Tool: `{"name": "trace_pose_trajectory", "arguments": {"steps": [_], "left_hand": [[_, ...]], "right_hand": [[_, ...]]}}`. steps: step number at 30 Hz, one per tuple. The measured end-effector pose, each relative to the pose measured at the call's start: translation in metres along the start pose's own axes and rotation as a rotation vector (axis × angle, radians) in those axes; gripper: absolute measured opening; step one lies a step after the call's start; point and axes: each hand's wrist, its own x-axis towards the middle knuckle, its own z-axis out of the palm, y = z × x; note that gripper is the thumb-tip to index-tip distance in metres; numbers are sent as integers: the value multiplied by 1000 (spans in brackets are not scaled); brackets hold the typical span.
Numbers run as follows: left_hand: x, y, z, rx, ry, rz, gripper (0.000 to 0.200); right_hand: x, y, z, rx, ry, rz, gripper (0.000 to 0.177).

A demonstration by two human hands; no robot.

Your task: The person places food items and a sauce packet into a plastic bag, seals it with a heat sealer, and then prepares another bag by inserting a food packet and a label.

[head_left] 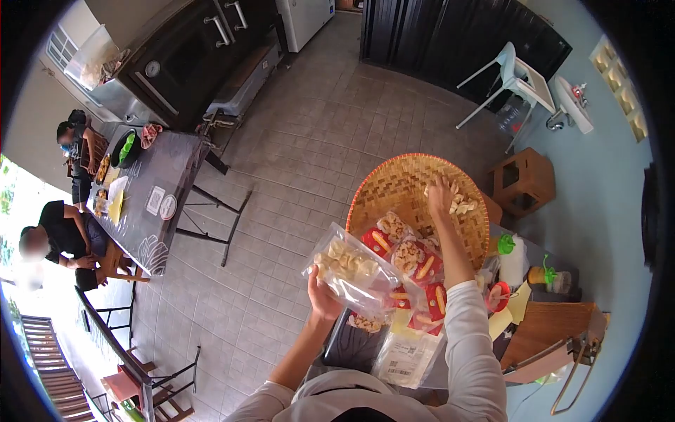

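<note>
My left hand (323, 297) is closed on the lower left side of a clear plastic bag (376, 288) partly filled with pale snack pieces (346, 260). The bag lies tilted over several packed snack bags with red labels (408, 257). Stretched forward into a round woven bamboo tray (394, 184), my right hand (441, 195) has its fingers curled down around loose pale snack pieces (460, 204). Its fingertips are partly hidden among the pieces. The red-labelled bags rest on the near part of the tray and on the table before me.
A white labelled packet (408, 357) lies close to my body. At right stand green-lidded bottles (505, 244), a red strainer-like item (499, 295) and a wooden box (538, 334). A brown stool (524, 181) is beyond the tray. Two people sit by a table (158, 176) at left.
</note>
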Motion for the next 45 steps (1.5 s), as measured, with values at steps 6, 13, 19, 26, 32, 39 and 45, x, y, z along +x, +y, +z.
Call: {"name": "trace_pose_trajectory", "arguments": {"steps": [6,13,19,26,32,39,45], "left_hand": [[8,-2,-1,-39,-60,48,53],[-5,-17,15,-128,-141,-25,42],[-37,-50,21,-81,-234,-145,41],[-85,-80,19,-66,-379,-262,42],[-116,-85,-5,199,-307,-345,43],[-135,-88,0,202,-232,-359,38],[-151,-77,-2,60,-200,-325,36]], "right_hand": [[-59,-1,-61,939,525,52,10],[-225,-12,-169,1635,-43,335,16],[-285,-41,-192,1733,-4,537,17],[-328,-46,-190,1844,-176,443,19],[-349,-36,-213,1362,-127,245,16],[-368,-23,-247,1108,-98,-50,16],[-407,-23,-285,1381,-295,131,29]]}}
